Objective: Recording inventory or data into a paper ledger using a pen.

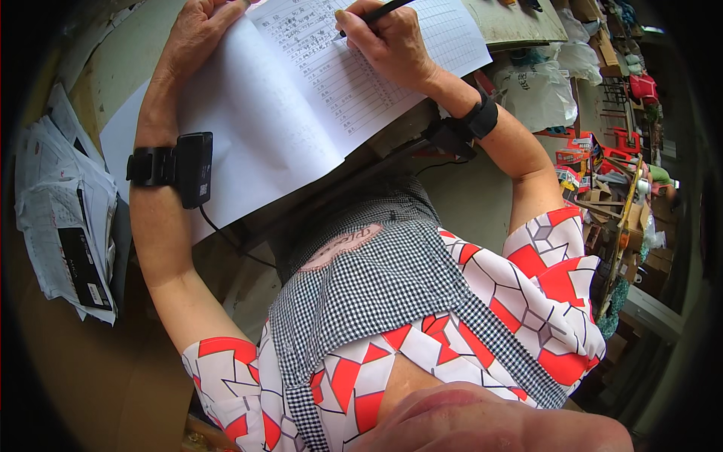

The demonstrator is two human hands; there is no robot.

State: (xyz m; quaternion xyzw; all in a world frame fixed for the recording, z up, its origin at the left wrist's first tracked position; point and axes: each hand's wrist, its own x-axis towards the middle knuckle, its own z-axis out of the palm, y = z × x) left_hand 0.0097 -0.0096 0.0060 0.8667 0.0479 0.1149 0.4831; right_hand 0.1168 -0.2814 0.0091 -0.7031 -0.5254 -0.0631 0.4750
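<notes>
An open paper booklet (252,135) lies on the table at the top of the view. Its left leaf is blank and bulges upward; the right page (361,98) carries a ruled table with handwritten rows. My left hand (197,34) is closed at the upper edge of the left leaf, fingers curled and thumb against the paper, their tips partly cut off. My right hand (392,47) grips a black pen (385,10) over the upper part of the right page, the pen's tip at the written lines.
A stack of papers and folded plastic (68,203) stands at the left. White plastic bags (538,94) lie to the right, beside red and orange boxes (576,158) and crowded shelves. Black straps with small devices (194,169) sit on both forearms; a cable hangs from the left one.
</notes>
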